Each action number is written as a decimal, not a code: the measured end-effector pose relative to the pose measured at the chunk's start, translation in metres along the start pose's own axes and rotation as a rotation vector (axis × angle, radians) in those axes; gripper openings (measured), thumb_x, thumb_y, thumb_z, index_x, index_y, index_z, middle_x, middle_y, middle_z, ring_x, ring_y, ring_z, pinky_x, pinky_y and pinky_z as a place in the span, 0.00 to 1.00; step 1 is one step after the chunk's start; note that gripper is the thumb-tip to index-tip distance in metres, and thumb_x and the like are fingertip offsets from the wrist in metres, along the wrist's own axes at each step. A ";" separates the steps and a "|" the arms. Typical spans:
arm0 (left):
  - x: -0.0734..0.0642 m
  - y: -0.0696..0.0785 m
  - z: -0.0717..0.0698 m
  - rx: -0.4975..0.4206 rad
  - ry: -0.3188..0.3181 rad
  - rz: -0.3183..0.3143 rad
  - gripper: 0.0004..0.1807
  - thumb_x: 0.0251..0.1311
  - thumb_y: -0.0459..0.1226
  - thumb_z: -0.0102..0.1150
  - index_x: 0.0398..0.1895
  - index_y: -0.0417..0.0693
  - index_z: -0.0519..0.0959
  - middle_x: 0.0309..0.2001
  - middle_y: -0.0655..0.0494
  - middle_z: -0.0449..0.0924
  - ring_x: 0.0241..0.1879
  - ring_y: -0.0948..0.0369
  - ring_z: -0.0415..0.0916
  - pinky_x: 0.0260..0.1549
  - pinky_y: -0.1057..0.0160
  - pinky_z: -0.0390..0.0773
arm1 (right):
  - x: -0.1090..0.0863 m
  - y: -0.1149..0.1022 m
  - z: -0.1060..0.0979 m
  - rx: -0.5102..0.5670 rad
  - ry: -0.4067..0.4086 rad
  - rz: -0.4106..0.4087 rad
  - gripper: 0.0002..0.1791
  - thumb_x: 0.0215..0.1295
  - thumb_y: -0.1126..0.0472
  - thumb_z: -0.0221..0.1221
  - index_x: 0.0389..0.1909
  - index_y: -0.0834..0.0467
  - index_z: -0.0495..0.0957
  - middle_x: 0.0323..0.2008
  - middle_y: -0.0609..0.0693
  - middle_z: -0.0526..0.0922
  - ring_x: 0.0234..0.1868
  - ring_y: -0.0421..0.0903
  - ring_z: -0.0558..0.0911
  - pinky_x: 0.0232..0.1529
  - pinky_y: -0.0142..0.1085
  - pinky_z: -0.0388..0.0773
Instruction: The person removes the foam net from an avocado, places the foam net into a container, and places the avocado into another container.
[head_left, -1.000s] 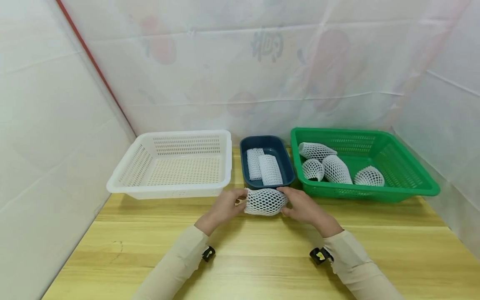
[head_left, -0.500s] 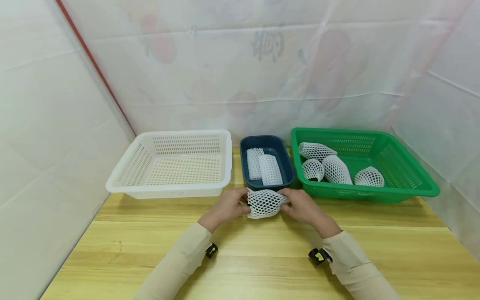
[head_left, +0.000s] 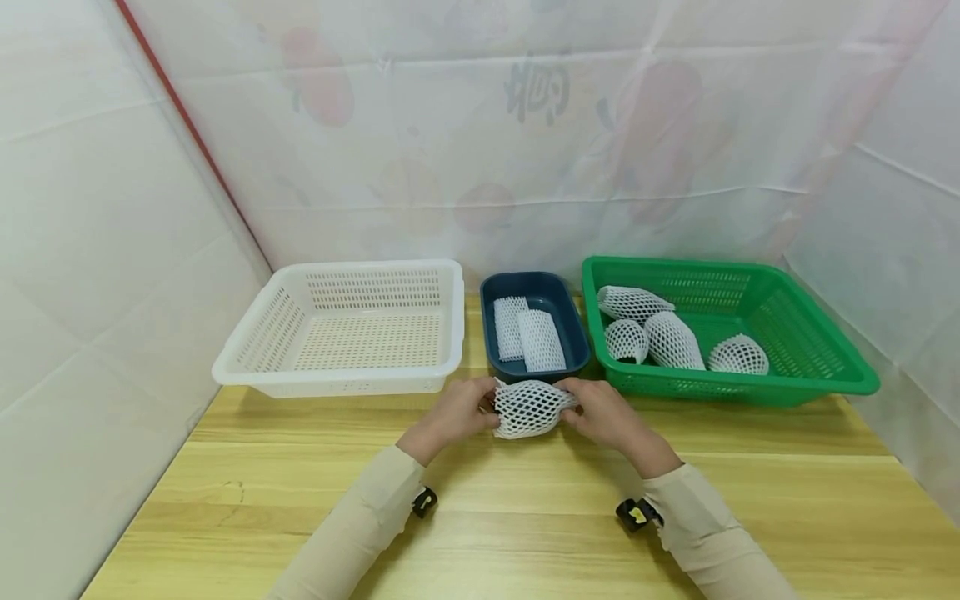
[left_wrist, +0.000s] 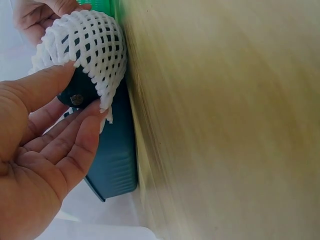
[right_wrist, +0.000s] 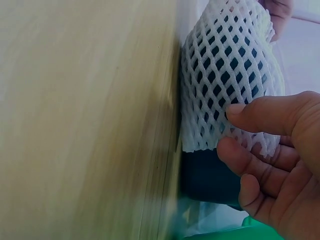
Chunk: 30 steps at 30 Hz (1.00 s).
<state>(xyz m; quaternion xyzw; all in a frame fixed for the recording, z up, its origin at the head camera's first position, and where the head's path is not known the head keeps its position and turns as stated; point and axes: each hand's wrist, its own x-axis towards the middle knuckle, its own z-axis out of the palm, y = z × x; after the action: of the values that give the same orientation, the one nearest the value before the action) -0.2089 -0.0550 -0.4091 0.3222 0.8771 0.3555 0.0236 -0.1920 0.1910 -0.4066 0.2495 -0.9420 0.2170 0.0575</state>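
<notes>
Both hands hold a white foam net sleeve (head_left: 528, 408) in front of the blue tray. Inside the sleeve sits a dark fruit (left_wrist: 80, 89); its end with a small brown stem scar, like an avocado's, shows at the sleeve's open left end in the left wrist view. My left hand (head_left: 459, 417) pinches the edge of that opening between thumb and fingers. At the other end, my right hand (head_left: 603, 417) pinches the net, which narrows there. In the right wrist view, the right thumb presses on the mesh (right_wrist: 215, 85), with dark showing through its holes.
The blue tray (head_left: 577, 333) holds two flat foam net sleeves (head_left: 542, 340). At left stands a white slatted basket (head_left: 345, 383). On the right, a green basket (head_left: 750, 385) contains several net-wrapped pieces (head_left: 673, 340). A pale curtain (head_left: 480, 150) hangs behind the wooden table (head_left: 510, 533).
My left hand has shifted slightly right along with the sleeve's left end. The sleeve's right end has become narrower in my right hand. Over the last half second almost nothing differs.
</notes>
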 end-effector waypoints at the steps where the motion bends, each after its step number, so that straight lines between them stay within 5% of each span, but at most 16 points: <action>1: 0.000 0.000 0.000 -0.005 0.000 0.000 0.13 0.45 0.26 0.67 0.36 0.40 0.77 0.34 0.51 0.80 0.33 0.59 0.79 0.30 0.72 0.75 | 0.000 0.000 0.000 0.001 0.001 0.002 0.18 0.50 0.69 0.66 0.45 0.66 0.78 0.39 0.56 0.82 0.38 0.50 0.81 0.39 0.43 0.77; 14: -0.005 -0.003 -0.003 -0.072 0.007 0.079 0.11 0.46 0.25 0.66 0.34 0.38 0.78 0.33 0.50 0.81 0.32 0.60 0.80 0.30 0.70 0.76 | -0.009 0.004 -0.007 0.014 0.065 -0.030 0.08 0.48 0.69 0.68 0.30 0.59 0.80 0.25 0.45 0.80 0.23 0.38 0.72 0.24 0.34 0.71; 30: -0.011 -0.011 -0.011 -0.180 -0.061 0.069 0.14 0.50 0.27 0.67 0.41 0.34 0.78 0.38 0.48 0.80 0.33 0.60 0.79 0.31 0.70 0.77 | -0.018 0.014 -0.017 -0.009 0.038 -0.001 0.07 0.50 0.69 0.66 0.25 0.57 0.77 0.18 0.42 0.71 0.18 0.38 0.64 0.19 0.33 0.63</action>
<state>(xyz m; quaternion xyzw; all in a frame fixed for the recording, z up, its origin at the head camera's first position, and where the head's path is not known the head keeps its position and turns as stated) -0.2084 -0.0738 -0.4101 0.3594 0.8288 0.4236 0.0668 -0.1834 0.2174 -0.4011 0.2456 -0.9415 0.2176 0.0766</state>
